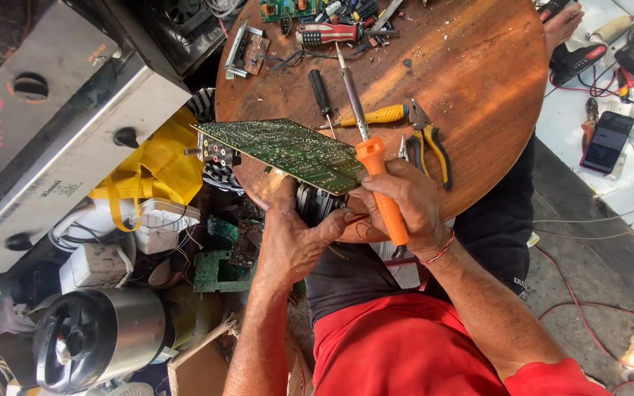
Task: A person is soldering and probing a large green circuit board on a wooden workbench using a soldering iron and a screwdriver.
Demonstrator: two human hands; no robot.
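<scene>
My right hand grips the orange handle of a soldering iron, whose metal shaft points away across the round wooden table. My left hand reaches under the near edge of a green circuit board, solder side up, and props it tilted at the table's near rim. A thin red wire runs between my two hands. A dark round part shows beneath the board, mostly hidden.
Yellow-handled pliers, a yellow screwdriver, a black screwdriver and a red screwdriver lie on the table. A yellow bag, scrap boards and a steel jug crowd the floor left. A phone lies right.
</scene>
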